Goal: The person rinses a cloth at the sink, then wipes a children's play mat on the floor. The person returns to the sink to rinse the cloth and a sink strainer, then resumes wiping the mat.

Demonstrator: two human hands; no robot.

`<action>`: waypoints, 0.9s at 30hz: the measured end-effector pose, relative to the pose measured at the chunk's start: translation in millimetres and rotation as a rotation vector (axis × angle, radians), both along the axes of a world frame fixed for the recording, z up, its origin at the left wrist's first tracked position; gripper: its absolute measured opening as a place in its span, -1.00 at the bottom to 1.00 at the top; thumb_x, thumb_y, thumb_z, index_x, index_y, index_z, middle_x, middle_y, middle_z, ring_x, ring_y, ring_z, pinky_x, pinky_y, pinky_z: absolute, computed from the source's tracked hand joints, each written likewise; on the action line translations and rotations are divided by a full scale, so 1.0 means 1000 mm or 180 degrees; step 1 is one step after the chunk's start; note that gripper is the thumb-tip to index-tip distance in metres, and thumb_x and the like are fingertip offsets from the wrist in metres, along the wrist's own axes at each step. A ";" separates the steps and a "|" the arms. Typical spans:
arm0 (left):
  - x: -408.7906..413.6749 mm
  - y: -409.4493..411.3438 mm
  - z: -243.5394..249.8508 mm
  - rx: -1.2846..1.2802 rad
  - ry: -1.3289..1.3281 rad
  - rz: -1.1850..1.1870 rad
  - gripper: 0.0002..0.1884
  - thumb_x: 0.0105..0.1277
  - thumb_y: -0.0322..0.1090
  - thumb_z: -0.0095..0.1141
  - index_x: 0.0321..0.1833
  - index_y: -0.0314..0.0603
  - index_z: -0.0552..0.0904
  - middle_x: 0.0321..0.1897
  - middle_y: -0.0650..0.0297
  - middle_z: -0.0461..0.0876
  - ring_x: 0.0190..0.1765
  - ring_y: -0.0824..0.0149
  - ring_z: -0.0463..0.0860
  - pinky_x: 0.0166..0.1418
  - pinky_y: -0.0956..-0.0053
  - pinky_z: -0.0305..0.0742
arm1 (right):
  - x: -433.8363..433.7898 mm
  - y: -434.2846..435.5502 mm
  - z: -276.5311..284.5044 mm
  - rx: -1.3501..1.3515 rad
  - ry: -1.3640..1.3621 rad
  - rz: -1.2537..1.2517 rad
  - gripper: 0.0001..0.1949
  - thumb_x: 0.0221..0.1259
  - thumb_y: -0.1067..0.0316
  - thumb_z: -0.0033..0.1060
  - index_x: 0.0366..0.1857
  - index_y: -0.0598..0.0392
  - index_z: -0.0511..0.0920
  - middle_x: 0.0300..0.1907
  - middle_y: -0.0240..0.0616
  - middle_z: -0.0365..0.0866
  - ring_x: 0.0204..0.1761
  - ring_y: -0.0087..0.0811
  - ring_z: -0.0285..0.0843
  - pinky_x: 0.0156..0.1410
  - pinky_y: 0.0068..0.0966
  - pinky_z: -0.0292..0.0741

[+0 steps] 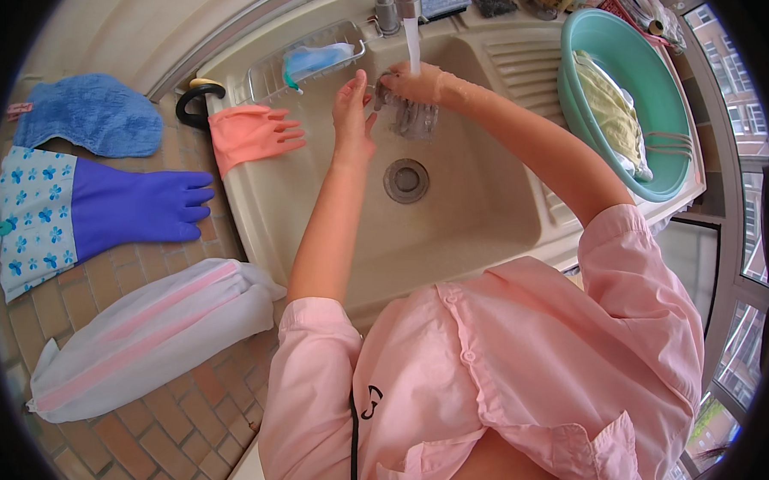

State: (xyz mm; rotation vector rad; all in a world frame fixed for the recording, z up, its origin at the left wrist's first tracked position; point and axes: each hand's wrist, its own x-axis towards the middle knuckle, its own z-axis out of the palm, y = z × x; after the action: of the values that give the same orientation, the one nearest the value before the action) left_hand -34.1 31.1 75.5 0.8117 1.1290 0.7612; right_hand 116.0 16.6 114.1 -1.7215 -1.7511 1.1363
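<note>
Water runs from the metal faucet (407,1) onto my right hand (415,84), which grips a wet grey cloth item (418,117) over the beige sink basin (448,218). The item hangs below my fingers, its exact kind blurred by the water. Just left of it, my left hand (353,109) is raised with its fingers apart; whether its fingertips touch the item's edge cannot be told. The round drain (406,180) lies below both hands.
A wire rack (261,75) holds a blue packet (317,59). Left are a coral rubber glove (248,135), a purple glove (135,199), a blue cloth (96,117) and a white mesh bag (144,334). A teal basin (665,99) with cloths (611,114) stands on the right drainboard.
</note>
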 end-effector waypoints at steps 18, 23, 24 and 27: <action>0.027 0.007 -0.049 -0.0552 -0.1655 0.0137 -0.48 0.28 0.36 -0.26 -0.06 0.15 0.48 -0.29 0.43 0.55 -0.23 0.41 0.53 -0.26 0.46 0.43 | -0.050 -0.007 -0.003 0.0847 -0.0812 -0.0453 -0.54 0.15 -0.21 0.07 -0.35 0.04 0.61 -0.43 -0.04 0.62 -0.29 -0.01 0.56 -0.14 -0.15 0.49; 0.018 0.014 -0.046 -0.0657 -0.0929 -0.0562 -0.50 0.29 0.34 -0.25 -0.16 0.12 0.49 -0.45 0.43 0.54 -0.40 0.42 0.52 -0.41 0.51 0.40 | -0.043 -0.002 -0.011 0.0852 -0.1324 -0.0230 -0.58 0.29 -0.14 -0.13 -0.34 -0.05 0.66 -0.38 -0.15 0.66 -0.26 -0.06 0.60 -0.16 -0.21 0.52; 0.014 0.015 -0.047 -0.0697 -0.0696 -0.0711 -0.51 0.29 0.34 -0.25 -0.18 0.11 0.50 -0.48 0.43 0.54 -0.43 0.42 0.52 -0.45 0.52 0.39 | -0.042 -0.002 -0.009 0.0801 -0.1373 -0.0122 -0.58 0.30 -0.12 -0.12 -0.32 -0.04 0.65 -0.37 -0.15 0.66 -0.25 -0.06 0.60 -0.15 -0.21 0.52; 0.000 0.013 -0.041 -0.0775 -0.0136 -0.0843 -0.46 0.27 0.38 -0.28 -0.18 0.09 0.50 -0.50 0.42 0.54 -0.51 0.42 0.48 -0.49 0.53 0.37 | -0.033 -0.004 -0.007 0.0877 -0.0933 -0.0187 -0.60 0.30 -0.09 -0.08 -0.26 0.02 0.62 -0.33 -0.13 0.66 -0.22 -0.07 0.60 -0.10 -0.23 0.51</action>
State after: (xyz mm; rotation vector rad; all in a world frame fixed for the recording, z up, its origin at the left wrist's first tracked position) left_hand -33.6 44.2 34.1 0.7173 1.0276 0.4096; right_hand 82.9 12.2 107.4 -1.8202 -1.9067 0.6053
